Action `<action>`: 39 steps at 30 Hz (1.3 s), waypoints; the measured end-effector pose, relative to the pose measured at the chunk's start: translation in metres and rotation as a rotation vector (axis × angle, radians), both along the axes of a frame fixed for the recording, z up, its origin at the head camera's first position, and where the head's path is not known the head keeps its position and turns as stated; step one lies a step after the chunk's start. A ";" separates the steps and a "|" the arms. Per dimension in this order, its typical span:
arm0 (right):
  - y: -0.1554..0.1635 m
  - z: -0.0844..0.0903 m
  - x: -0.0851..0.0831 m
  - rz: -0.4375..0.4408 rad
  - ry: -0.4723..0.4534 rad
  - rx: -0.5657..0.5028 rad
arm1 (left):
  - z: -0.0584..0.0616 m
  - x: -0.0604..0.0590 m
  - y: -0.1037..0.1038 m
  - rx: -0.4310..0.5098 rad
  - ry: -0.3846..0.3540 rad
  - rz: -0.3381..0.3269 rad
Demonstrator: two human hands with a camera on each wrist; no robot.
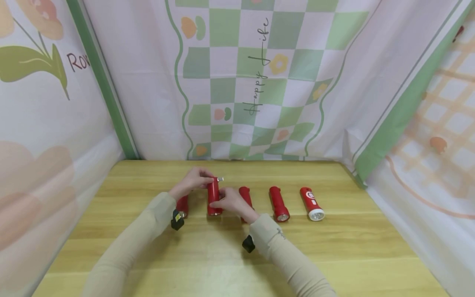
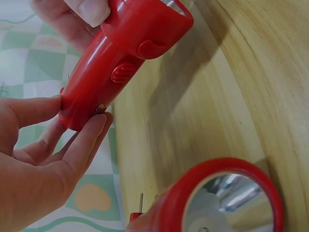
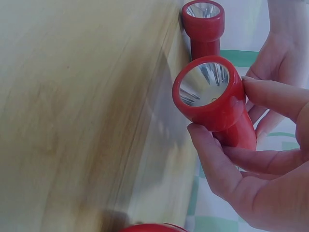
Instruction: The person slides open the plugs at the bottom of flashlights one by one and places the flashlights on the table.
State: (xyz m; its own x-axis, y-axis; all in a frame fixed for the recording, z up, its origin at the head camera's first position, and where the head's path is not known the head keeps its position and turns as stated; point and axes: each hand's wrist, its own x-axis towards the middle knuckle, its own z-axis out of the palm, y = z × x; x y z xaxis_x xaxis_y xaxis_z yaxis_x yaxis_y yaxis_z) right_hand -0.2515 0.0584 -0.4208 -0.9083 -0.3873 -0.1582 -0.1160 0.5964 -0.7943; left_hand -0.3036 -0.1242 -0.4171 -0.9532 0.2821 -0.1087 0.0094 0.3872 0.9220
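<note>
**Red torch held at both ends, above the table**

I am watching both hands working on one red flashlight [image 1: 213, 197], lifted just above the wooden table [image 1: 334, 255] near the left end of a row of similar torches. My left hand [image 1: 193, 181] is pinching the tail end, where two metal prongs [image 1: 220, 179] are sticking out; in the left wrist view its fingertips [image 2: 94, 126] are closing on the butt of the body. My right hand [image 1: 231, 202] is curling round the lens end; the right wrist view shows thumb and fingers wrapping the flared red head around the reflector [image 3: 203, 83].

Four more torches are lying on the table: one under my left forearm [image 1: 182, 206], one partly behind my right hand [image 1: 245, 194], another red one [image 1: 279, 204] and a white-headed one [image 1: 311, 204] further right.

Handling, as I am judging it: the body is looking like smooth, glossy moulded plastic, so probably light, rigid and a bit slippery. The flared head is giving the right hand a natural stop. The tail prongs and the clear lens are seeming the delicate parts, so I am favouring a grip on the barrel, clear of the slider switch [image 2: 121, 72], rather than squeezing on the prongs.
</note>
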 end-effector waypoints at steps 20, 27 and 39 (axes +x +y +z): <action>-0.004 -0.006 0.001 0.007 -0.049 -0.008 | -0.015 -0.007 -0.002 -0.014 -0.044 0.009; -0.004 -0.005 0.002 0.014 -0.046 -0.013 | -0.014 -0.008 -0.001 -0.054 -0.057 0.004; -0.003 -0.006 0.002 -0.004 -0.058 -0.034 | -0.020 -0.013 0.003 -0.097 -0.047 -0.009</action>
